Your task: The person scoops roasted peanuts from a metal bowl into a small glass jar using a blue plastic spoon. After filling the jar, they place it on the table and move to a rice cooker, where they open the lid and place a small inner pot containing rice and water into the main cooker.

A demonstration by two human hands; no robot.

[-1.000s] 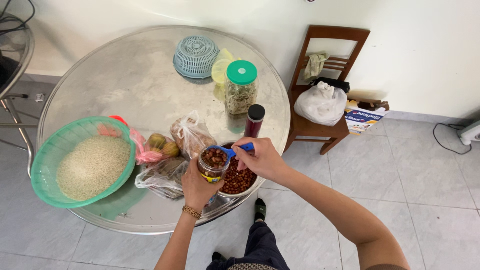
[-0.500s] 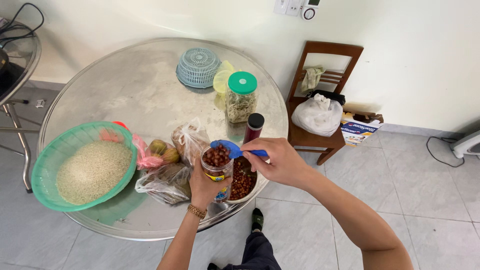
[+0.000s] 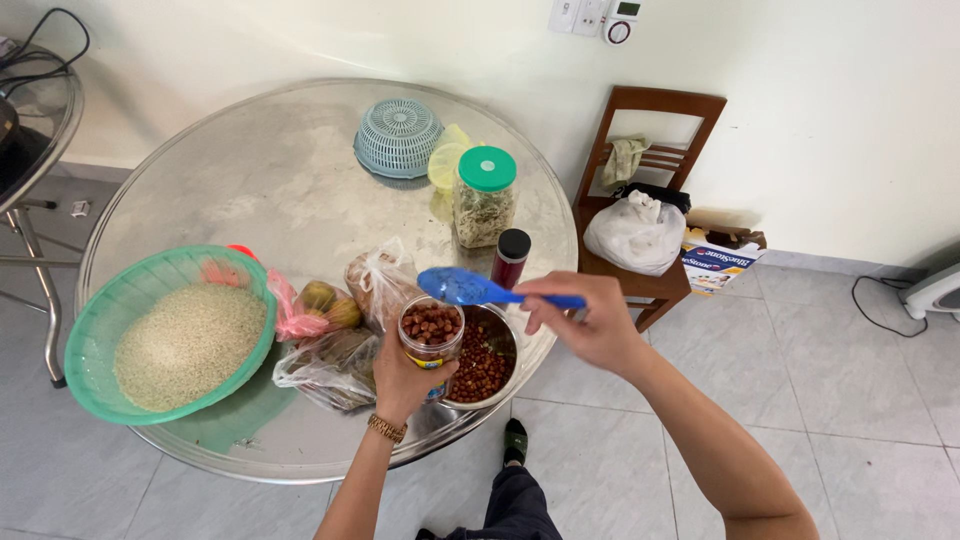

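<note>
Now both hands are up over the near edge of the round counter (image 3: pixel 250 190), one with a jar, one with a spoon.

The left hand (image 3: pixel 405 375) rises from below, forearm nearly upright, its fingers wrapped closed around a small clear jar (image 3: pixel 431 333) filled with reddish-brown nuts, held just above and beside a metal bowl (image 3: pixel 485 365) of the same nuts. The right hand (image 3: pixel 585 320) comes in from the right with the wrist bent, fingers pinched shut on the handle of a blue spoon (image 3: pixel 470 288), whose scoop sits level just over the jar's mouth. Behind them stands a dark bottle (image 3: pixel 510 258) and a green-lidded jar (image 3: pixel 485 197). To the left lie tied plastic bags (image 3: pixel 335 350) and a green basket (image 3: pixel 110 310) of rice.
</note>
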